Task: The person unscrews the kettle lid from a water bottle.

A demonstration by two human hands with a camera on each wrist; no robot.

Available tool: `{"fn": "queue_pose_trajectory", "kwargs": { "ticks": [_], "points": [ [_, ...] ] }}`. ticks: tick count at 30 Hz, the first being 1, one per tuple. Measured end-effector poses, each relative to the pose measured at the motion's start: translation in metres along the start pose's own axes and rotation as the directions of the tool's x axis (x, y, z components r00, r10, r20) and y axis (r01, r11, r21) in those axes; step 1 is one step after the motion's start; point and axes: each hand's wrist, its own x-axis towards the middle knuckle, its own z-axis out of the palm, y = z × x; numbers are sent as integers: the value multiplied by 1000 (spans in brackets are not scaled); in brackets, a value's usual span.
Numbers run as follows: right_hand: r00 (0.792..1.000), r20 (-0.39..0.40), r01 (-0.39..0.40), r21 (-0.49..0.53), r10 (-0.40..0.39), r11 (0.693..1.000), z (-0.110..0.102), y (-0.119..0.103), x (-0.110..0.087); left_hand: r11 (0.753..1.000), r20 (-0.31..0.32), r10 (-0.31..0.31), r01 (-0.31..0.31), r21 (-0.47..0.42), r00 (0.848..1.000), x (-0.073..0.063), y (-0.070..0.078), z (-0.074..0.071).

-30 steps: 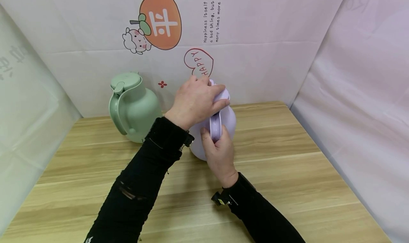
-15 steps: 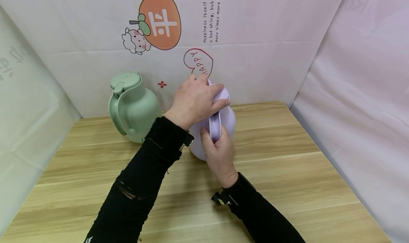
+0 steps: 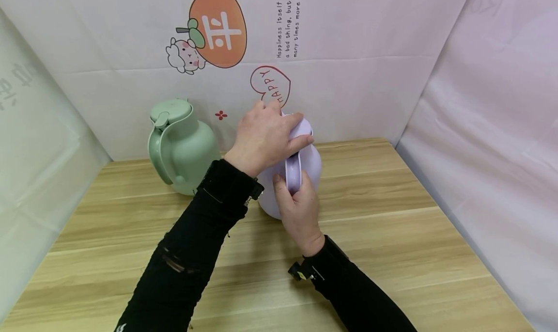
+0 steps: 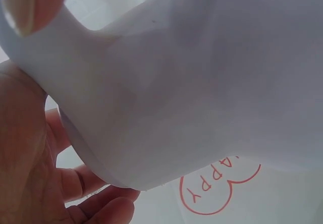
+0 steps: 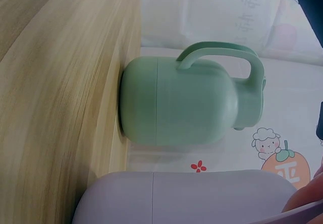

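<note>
A light purple thermos jug (image 3: 310, 163) stands on the wooden table, its handle facing me. My right hand (image 3: 301, 215) grips that handle low down, with the thumb along its left side. Over the top, my left hand (image 3: 263, 137) holds the jug's lid (image 3: 302, 127), its thumb on the near side and the other fingers reaching to the far side. In the left wrist view, curled fingers (image 4: 113, 209) lie along the edge of the jug's top. Much of the lid is hidden beneath the left hand.
A green thermos jug (image 3: 187, 148) stands upright to the left of the purple one, near the back edge of the wooden table (image 3: 375, 254). Behind both hangs a white printed cloth (image 3: 357, 36), and more cloth hangs at the left and right sides.
My left hand's fingers have shifted slightly left over the lid, and more of the lid shows beside them. The right hand and both jugs have kept their places.
</note>
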Motion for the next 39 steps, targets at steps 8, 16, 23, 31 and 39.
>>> {"fn": "queue_pose_trajectory", "kwargs": {
  "ticks": [8,16,23,31,39],
  "points": [
    [1000,5,1,4,-1,1000,-1,0,0,1000,11,-22,23,-14,1000,1,0,1],
    [1000,3,-13,3,13,1000,0,1,0,1000,-12,-19,19,-2,1000,0,-1,1],
    [1000,11,-6,16,6,1000,0,1,1,1000,-29,-12,12,-7,1000,-2,-4,0],
    [1000,8,-11,10,11,1000,-1,0,2,956,-13,98,-97,-278,995,3,-19,2],
    [1000,4,-22,-4,22,1000,-3,-2,1,894,49,250,-211,-395,967,7,-31,12]
  ]
}}
